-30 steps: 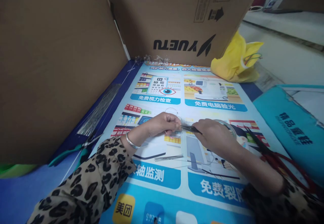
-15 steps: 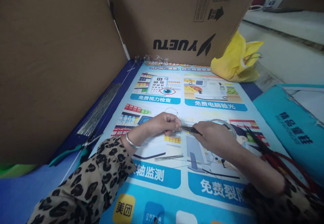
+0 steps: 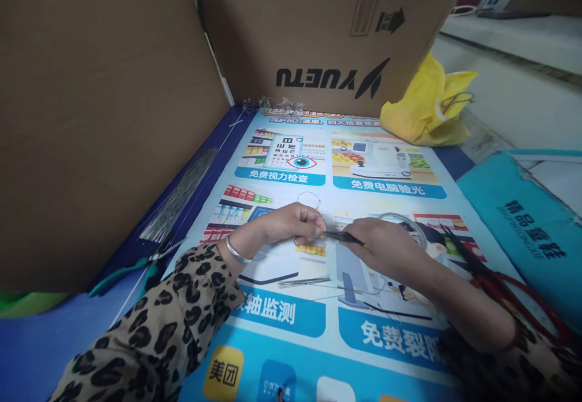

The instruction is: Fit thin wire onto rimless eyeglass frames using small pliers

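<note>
Between the fingertips of my left hand [image 3: 293,223] is a thin wire, pinched; part of it bends up behind the hand as a fine loop [image 3: 310,193]. My right hand [image 3: 386,241] is wrapped round dark slim-nosed pliers [image 3: 341,236]. Their tips point left and meet the left fingertips, touching or nearly touching the wire there. How the jaws grip it is too small to tell. Below the hands, several short straight wires [image 3: 304,281] lie on the printed poster [image 3: 330,238]. A coil of wire [image 3: 417,230] lies behind my right hand, partly covered by it.
Cardboard panels [image 3: 327,32] stand at the left and back, with twisted wire pieces [image 3: 288,106] at their foot. Left lie a bundle of straight wires [image 3: 179,196] and a teal-handled tool [image 3: 120,276]. Right are red-handled scissors [image 3: 513,296], a yellow bag [image 3: 421,117] and a blue box [image 3: 522,226].
The pliers have turned slightly in my right hand, and a bit more of their yellowish handle edge shows. My left hand keeps its pinch in nearly the same place.
</note>
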Tool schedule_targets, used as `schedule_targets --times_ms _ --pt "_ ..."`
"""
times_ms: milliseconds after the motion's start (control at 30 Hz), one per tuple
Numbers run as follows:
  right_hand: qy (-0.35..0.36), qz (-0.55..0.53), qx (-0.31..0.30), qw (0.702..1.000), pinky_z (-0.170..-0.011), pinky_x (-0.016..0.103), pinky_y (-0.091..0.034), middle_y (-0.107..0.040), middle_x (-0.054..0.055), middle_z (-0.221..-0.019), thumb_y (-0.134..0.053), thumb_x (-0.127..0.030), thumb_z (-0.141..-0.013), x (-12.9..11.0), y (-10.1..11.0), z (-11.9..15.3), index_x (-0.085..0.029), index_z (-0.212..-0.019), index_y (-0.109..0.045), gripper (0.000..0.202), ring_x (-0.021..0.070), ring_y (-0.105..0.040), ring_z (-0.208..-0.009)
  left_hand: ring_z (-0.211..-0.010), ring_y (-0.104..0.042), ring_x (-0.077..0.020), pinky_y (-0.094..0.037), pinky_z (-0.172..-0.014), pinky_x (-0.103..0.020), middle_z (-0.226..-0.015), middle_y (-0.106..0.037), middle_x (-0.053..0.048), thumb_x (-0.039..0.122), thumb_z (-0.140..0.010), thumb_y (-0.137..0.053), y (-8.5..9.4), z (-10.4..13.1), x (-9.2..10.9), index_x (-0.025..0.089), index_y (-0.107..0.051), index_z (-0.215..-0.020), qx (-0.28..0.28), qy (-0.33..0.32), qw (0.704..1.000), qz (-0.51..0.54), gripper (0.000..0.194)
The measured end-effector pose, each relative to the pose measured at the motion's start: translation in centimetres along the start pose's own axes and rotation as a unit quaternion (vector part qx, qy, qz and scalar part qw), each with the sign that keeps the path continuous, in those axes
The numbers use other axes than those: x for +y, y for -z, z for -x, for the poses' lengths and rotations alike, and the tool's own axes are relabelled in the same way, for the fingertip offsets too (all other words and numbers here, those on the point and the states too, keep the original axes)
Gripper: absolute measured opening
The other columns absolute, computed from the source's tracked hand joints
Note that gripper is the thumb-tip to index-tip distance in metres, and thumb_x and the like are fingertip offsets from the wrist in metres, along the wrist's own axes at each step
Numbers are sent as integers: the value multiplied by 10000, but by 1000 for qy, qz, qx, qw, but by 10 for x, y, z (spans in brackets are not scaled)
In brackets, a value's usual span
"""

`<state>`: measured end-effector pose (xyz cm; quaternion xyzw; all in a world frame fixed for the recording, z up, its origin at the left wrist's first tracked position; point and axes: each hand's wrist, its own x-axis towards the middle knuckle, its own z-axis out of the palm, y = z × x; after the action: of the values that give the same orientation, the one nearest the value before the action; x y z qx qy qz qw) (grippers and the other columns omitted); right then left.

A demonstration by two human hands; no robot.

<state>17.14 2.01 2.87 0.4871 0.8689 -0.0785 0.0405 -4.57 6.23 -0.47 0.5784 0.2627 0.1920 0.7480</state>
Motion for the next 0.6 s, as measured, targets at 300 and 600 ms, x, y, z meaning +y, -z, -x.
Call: schedule_targets --times_ms 300,600 --pt "-12 2 3 1000 -591 269 -343 -666 60 -840 -387 -335 -880 0 -1 -1 -185 -832 -626 286 177 -596 -743 -388 -395 -33 -326 -469 -200 -474 -494 58 203 -705 -617 0 0 1 106 -602 -791 16 6 1000 -13 130" --pt "-71 16 58 996 -576 257 -315 -643 45 -833 -388 -320 -877 2 4 -2 -202 -862 -621 261 167 -573 -761 -385 -406 -23 -314 -424 -169 -490 -487 68 257 -696 -645 -9 -2 6 129 -536 -728 84 18 996 2 171"
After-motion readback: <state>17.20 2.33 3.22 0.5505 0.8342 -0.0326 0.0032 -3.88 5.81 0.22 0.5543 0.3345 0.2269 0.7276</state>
